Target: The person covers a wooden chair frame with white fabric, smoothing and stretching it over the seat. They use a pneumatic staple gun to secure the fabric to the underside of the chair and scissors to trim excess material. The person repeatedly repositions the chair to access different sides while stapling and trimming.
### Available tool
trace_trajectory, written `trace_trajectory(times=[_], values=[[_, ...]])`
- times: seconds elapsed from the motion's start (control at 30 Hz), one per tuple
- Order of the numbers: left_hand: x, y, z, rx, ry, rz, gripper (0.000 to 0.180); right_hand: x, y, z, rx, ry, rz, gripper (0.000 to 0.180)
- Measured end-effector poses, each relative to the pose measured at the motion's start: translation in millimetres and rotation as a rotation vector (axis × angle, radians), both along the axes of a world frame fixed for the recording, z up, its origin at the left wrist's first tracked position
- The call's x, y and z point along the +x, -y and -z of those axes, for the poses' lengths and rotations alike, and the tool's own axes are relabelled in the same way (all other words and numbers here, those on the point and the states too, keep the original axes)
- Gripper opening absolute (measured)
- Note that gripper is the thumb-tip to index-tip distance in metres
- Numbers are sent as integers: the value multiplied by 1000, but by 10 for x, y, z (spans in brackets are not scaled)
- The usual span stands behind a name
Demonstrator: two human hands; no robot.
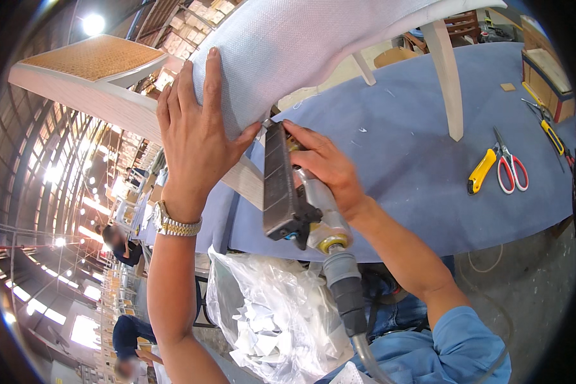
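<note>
A pale wooden chair frame (83, 86) with a cane panel (99, 56) lies tipped on the blue-covered table, its seat wrapped in light woven upholstery fabric (281, 48). My left hand (198, 121) lies with fingers stretched over the fabric where it meets the wood, the thumb pointing at the tool's nose. In my right hand (333, 169) is a pneumatic staple gun (281, 182), gripped round its handle. Its nose meets the fabric edge beside my left thumb. An air hose (365, 358) runs down from the handle. The spot under the nose is hidden.
Red-handled scissors (509, 169) and a yellow cutter (482, 171) lie at the right on the blue table cover (390, 211). Farther right are more hand tools (552, 137) and a box (549, 83). A clear plastic bag of white scraps (269, 320) stands below the table edge. Other people are at left.
</note>
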State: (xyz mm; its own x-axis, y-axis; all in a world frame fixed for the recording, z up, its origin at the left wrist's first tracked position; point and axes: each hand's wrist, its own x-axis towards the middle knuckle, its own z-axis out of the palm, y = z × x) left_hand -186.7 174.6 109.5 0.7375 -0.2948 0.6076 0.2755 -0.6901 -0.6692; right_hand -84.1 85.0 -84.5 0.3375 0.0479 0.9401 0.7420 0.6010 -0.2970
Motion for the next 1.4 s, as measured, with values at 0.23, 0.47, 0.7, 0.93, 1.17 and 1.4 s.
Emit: trace_trajectory(times=[0.23,0.47,0.7,0.93,1.17,1.4], values=[[70,-10,73,1,31,6,121,-13,-104,-69,25,-33,31,33],[87,-23,81,-9,32,-33,128,35,-124,-130,9,2,55,33],[64,-4,97,-14,31,-44,127,23,-148,-152,38,65,96,33],[-138,69,-111,-63,-162,-43,120,-44,-150,-124,38,11,88,31],[-159,3,-34,-32,-97,-30,116,-120,-73,-70,53,28,63,30],[-76,10,35,-33,-54,-12,124,-162,-133,-91,16,13,40,32]])
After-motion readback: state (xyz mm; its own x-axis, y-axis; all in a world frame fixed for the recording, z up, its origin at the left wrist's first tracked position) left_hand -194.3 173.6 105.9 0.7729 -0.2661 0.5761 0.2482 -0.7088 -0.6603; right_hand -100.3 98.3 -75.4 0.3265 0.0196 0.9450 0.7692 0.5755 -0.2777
